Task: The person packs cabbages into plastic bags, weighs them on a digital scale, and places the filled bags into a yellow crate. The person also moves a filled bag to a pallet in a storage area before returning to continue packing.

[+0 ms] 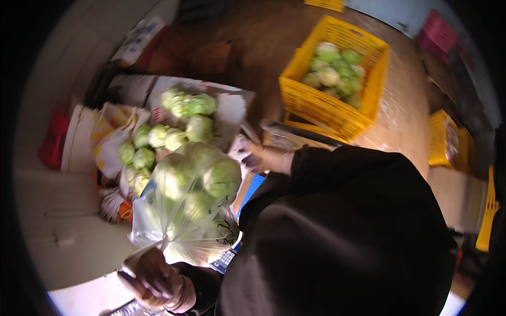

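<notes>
My left hand (154,278) grips the gathered neck of a clear plastic bag (185,229). Several pale green cabbages (221,179) fill the bag, which bears dark writing on its side. Under the bag a keypad of buttons (225,257), perhaps on a scale, is partly covered. My right hand (265,156) is blurred beside the bag, near the edge of a cardboard surface; whether it holds anything is not clear. Loose cabbages (174,138) lie on the cardboard (229,110) past the bag.
A yellow plastic crate (324,114) holding cabbages stands at the upper right. Left of the loose cabbages is a white-and-yellow bag (110,142), with a red object (55,138) farther left. More yellow crates (442,138) are at the right. A pink box (437,31) is at the far right.
</notes>
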`<action>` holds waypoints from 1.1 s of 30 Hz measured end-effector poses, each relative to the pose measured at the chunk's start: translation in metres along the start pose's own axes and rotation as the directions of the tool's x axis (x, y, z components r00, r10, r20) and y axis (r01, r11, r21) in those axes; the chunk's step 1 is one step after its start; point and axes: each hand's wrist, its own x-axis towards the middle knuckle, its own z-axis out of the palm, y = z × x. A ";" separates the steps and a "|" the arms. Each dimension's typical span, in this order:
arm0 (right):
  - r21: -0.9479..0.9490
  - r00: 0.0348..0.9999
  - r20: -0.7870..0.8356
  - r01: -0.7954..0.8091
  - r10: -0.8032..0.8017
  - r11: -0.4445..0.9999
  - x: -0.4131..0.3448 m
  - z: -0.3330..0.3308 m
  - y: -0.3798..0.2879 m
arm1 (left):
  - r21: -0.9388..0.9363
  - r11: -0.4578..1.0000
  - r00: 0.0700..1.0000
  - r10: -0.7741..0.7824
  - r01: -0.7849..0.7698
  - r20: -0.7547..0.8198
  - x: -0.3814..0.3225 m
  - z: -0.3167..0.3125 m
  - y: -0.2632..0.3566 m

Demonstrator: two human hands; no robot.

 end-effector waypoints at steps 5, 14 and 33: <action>0.477 0.950 0.169 -0.311 0.262 0.822 -0.067 -0.002 0.055 | -0.432 0.801 0.888 -0.253 0.415 0.384 -0.017 0.020 0.033; 0.001 0.966 0.133 0.224 -0.222 0.975 -0.165 -0.064 0.084 | -0.279 0.914 0.906 -0.175 0.296 0.386 -0.051 0.178 0.006; 0.641 0.861 -0.466 0.488 -0.205 0.592 -0.476 -0.408 0.042 | -0.291 0.652 0.540 -0.218 0.700 0.813 0.027 0.559 -0.208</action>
